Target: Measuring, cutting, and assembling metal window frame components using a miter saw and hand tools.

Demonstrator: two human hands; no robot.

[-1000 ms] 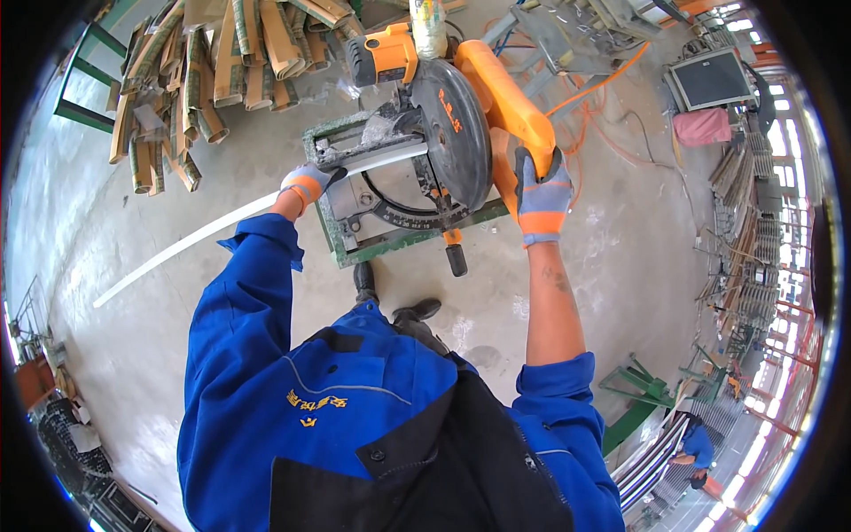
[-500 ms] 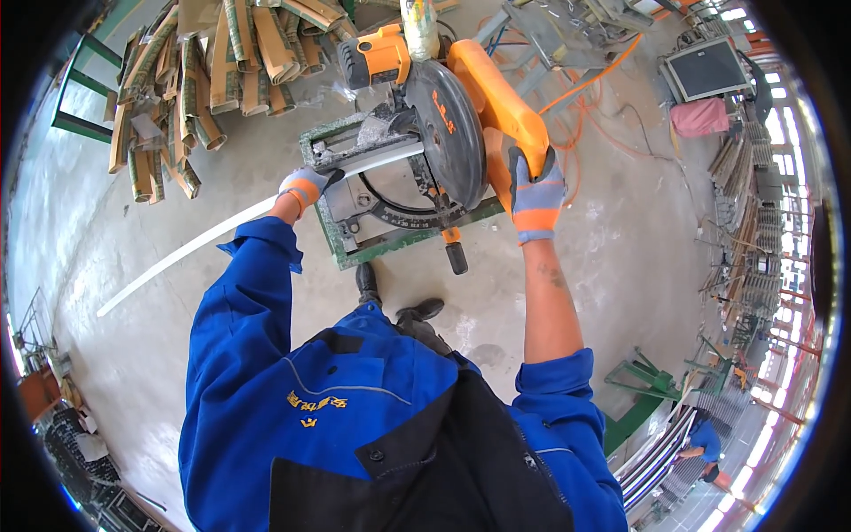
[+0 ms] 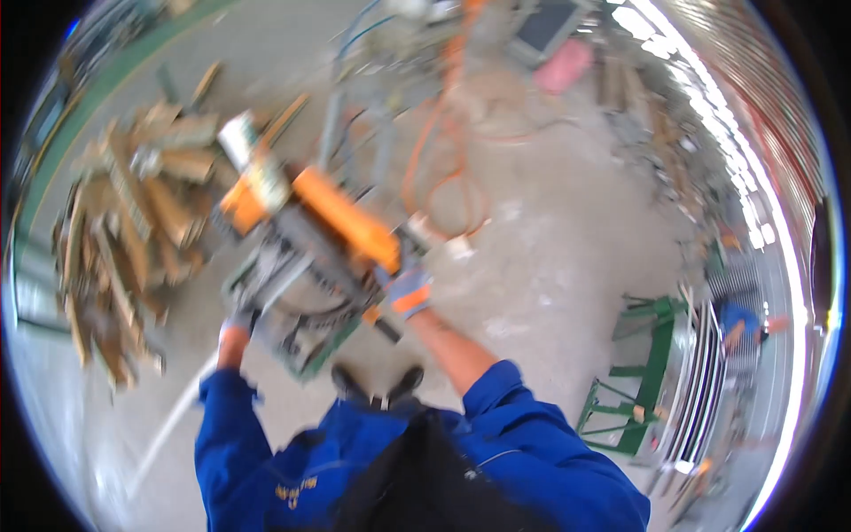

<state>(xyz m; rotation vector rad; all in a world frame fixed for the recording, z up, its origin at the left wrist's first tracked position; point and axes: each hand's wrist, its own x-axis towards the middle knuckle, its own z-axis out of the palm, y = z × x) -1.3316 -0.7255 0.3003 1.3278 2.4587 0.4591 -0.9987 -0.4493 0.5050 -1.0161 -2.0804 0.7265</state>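
A miter saw with an orange motor housing and arm (image 3: 346, 217) stands on a low frame in front of me. My right hand (image 3: 409, 291), in a grey and orange glove, is closed around the saw's handle. On the near left of the saw's base (image 3: 312, 348), my gloved left hand (image 3: 238, 323) grips a long white strip (image 3: 171, 424). One end of the strip lies across the base under the saw head; the other trails toward the lower left. Motion blur hides the fingers' detail and where the blade meets the strip.
Long brown and green offcuts (image 3: 133, 230) are heaped left of the saw. An orange hose (image 3: 425, 160) coils on the floor beyond it. At the right stands a green rack (image 3: 651, 372) beside long dark and light bars, with another person (image 3: 740, 326) nearby.
My view has swung to the right, so the saw sits further left and looks tilted. The saw head appears lower over the base. Both hands keep their holds.
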